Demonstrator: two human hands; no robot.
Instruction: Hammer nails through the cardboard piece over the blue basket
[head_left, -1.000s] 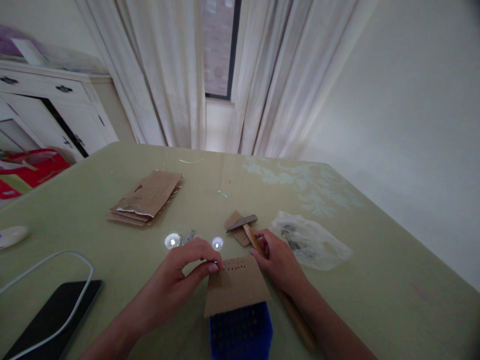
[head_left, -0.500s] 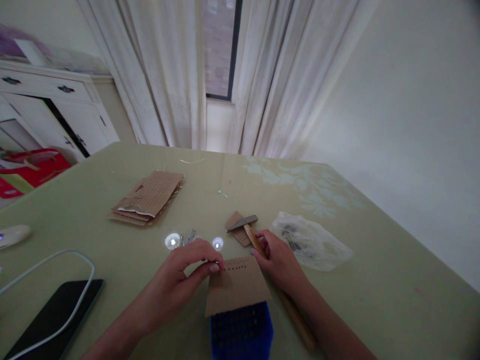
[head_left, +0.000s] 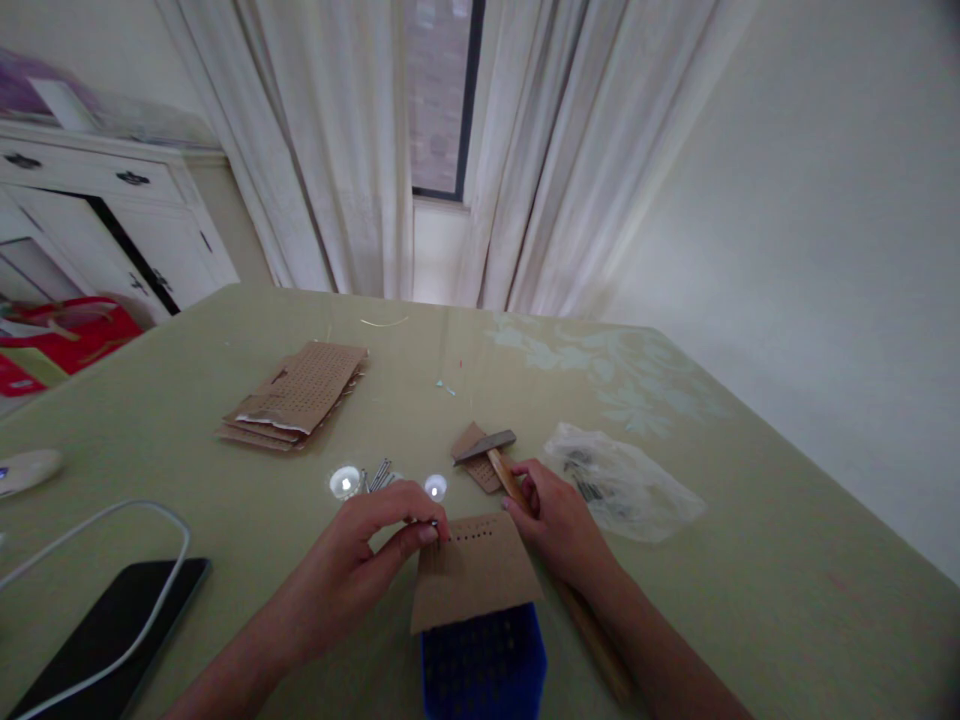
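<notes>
A piece of cardboard (head_left: 480,578) with a row of small holes near its far edge lies over a blue perforated plastic basket (head_left: 484,665). Over the cardboard's far left corner, my left hand (head_left: 379,535) pinches a small nail (head_left: 436,525), mostly hidden by the fingertips. My right hand (head_left: 559,515) is closed around the wooden handle of a hammer (head_left: 496,443), just right of the cardboard. The hammer's head rests over a small holed cardboard scrap (head_left: 480,470). Several loose nails (head_left: 381,474) lie beyond my left hand.
A clear plastic bag (head_left: 622,485) with nails inside lies to the right. Stacked, punched cardboard sheets (head_left: 304,395) sit at the back left. A black phone or tablet (head_left: 112,630), a white cable (head_left: 169,590) and a white mouse-like object (head_left: 30,470) are on the left.
</notes>
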